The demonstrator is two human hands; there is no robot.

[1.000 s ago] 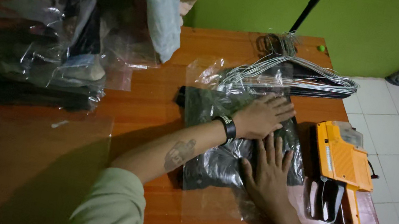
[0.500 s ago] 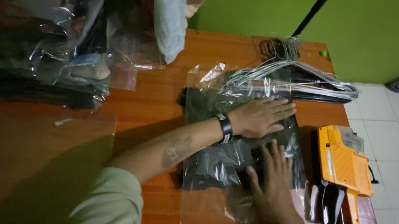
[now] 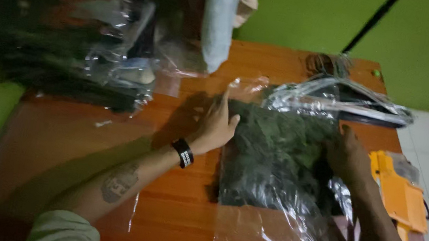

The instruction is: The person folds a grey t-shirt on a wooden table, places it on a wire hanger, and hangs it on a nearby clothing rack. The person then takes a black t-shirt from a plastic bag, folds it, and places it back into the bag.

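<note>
Clear plastic wrapped a dark folded garment (image 3: 277, 159) lying mid-worktop (image 3: 165, 216) in the head view. With fingers loosely spread, the left hand (image 3: 216, 126) rested at its left edge, while the right hand (image 3: 349, 156) pressed flat on its right edge. That slick bag could probably slide or crease under uneven pressure.

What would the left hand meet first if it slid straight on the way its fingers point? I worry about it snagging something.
Probably the crinkled clear plastic just beyond the left hand; depth is unclear.
</note>
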